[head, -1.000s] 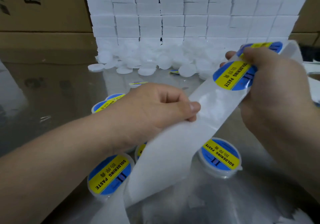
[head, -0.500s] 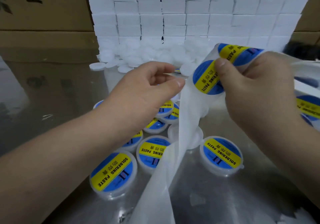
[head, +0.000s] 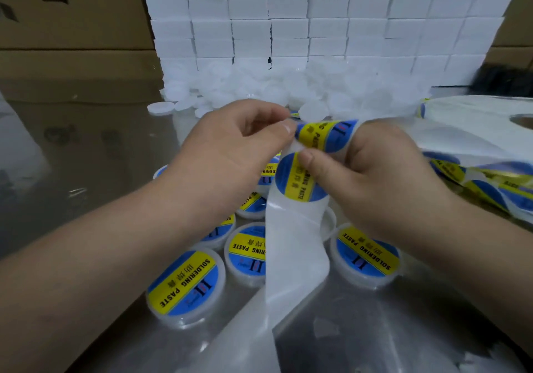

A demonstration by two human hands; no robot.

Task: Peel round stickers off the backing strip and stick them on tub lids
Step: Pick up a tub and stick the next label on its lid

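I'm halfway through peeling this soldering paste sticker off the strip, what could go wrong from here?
1. The left hand pinches only the edge of the upper sticker, which curves over the fold; it could crease or stick to itself as it lifts.
2. The right hand, gripping the backing strip, presses its thumb on the lower sticker; that one might smudge or lift too.
3. The strip hangs over the bare lid, so placement may go off-centre.

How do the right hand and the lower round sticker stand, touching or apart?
Touching. Head view: the right hand lays its thumb on the lower round sticker.
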